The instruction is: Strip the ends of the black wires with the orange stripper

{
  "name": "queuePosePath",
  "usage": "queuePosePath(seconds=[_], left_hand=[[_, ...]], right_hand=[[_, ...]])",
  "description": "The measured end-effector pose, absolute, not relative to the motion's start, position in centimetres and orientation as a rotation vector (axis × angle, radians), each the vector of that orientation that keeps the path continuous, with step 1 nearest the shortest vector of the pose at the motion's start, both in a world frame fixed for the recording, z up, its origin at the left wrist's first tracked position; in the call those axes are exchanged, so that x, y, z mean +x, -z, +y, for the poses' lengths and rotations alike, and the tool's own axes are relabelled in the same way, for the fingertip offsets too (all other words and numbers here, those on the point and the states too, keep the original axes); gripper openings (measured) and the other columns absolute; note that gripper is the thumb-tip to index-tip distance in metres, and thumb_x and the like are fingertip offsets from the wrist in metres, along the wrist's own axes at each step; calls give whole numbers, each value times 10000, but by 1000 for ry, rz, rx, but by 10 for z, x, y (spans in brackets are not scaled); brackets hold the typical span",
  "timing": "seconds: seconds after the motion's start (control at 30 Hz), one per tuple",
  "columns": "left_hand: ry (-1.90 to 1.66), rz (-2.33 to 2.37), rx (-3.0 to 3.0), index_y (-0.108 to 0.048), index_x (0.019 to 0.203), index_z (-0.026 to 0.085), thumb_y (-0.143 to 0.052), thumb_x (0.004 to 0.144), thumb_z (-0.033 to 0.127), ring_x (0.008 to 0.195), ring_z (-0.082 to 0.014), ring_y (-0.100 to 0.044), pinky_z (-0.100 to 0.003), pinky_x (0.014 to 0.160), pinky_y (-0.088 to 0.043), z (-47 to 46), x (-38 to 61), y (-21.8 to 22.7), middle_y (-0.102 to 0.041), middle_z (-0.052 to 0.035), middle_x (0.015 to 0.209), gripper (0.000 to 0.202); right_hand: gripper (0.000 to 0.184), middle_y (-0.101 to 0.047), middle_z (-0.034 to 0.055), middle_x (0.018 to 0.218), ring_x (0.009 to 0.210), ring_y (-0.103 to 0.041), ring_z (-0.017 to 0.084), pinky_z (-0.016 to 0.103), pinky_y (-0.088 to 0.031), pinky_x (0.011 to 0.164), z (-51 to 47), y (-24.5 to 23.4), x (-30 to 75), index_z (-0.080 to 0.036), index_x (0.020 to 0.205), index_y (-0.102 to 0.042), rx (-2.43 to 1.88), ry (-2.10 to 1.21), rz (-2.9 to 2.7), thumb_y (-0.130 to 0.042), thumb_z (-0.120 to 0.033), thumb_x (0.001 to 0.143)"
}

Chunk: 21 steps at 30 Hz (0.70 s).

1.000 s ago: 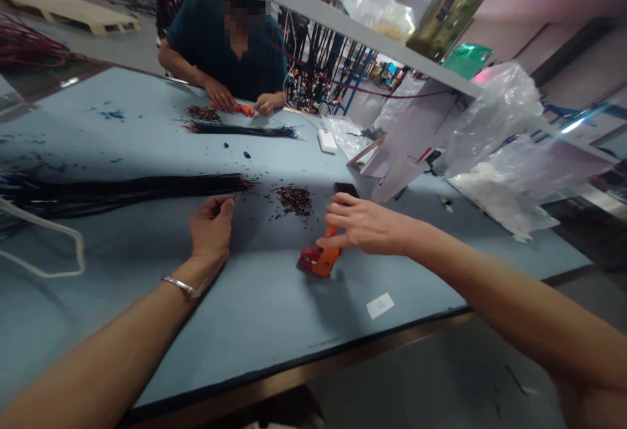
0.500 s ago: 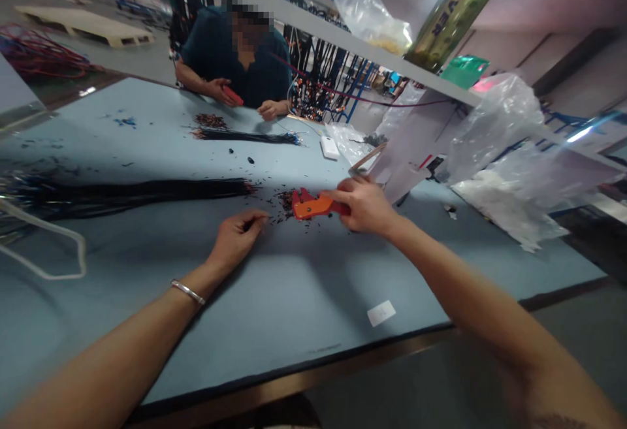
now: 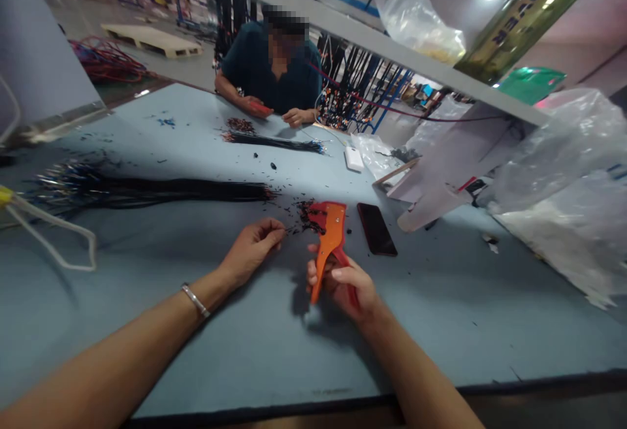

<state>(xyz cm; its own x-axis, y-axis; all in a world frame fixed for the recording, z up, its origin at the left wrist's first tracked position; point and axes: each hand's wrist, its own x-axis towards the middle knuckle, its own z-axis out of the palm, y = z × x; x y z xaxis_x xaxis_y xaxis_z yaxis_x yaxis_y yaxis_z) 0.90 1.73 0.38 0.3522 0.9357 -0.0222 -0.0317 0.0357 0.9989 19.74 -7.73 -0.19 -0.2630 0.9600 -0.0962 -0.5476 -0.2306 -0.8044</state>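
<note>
My right hand [image 3: 350, 288] grips an orange and red wire stripper [image 3: 334, 226] by its handles. The tool's jaw end points away from me, over a small heap of dark wire scraps [image 3: 304, 213]. Left of the tool, my left hand [image 3: 259, 243] is closed with thumb and fingertips pinched together near the scraps. Something thin and dark shows at those fingertips, too small to tell whether it is held. Beyond my left hand lies a long bundle of black wires [image 3: 191, 189], its coppery ends toward the scraps.
A dark phone [image 3: 376, 228] lies right of the stripper. Across the table [image 3: 235, 357], a person [image 3: 274, 63] holds a red tool behind a smaller wire bundle [image 3: 277, 142]. A white bent wire frame [image 3: 73, 256] is at left, plastic bags [image 3: 553, 220] at right; a shelf beam [image 3: 372, 40] crosses above.
My right hand has turned the wire stripper from pointing left to pointing away, and moved nearer to me. The phone now shows. My view has shifted; my left hand stays pinched.
</note>
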Motion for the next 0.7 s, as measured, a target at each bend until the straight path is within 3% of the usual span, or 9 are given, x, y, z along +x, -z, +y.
queuePosePath(seconds=[0.3, 0.53, 0.7], left_hand=[[-905, 931, 1410, -617, 787, 194, -601, 778, 391, 479, -98, -439, -229, 492, -350, 10, 12, -12, -554, 31, 608, 198], [-877, 973, 1399, -590, 694, 187, -570, 771, 368, 521, -116, -430, -232, 527, -337, 7, 14, -12, -502, 37, 549, 199], [-936, 947, 1324, -597, 693, 183, -587, 755, 352, 526, -114, -433, -229, 526, -339, 9, 14, -8, -509, 35, 543, 181]], right_hand=[[502, -627, 53, 878, 742, -600, 176, 343, -492, 728, -91, 9, 192, -173, 1145, -579, -792, -1738, -789, -661, -191, 651], [487, -618, 49, 882, 764, -567, 194, 315, -452, 685, -93, -3, 203, -187, 1164, -578, -1045, -1466, -1171, -714, -321, 716], [470, -638, 64, 874, 728, -592, 194, 313, -474, 637, -94, -5, 206, -166, 1148, -579, -1051, -1585, -1140, -701, -333, 726]])
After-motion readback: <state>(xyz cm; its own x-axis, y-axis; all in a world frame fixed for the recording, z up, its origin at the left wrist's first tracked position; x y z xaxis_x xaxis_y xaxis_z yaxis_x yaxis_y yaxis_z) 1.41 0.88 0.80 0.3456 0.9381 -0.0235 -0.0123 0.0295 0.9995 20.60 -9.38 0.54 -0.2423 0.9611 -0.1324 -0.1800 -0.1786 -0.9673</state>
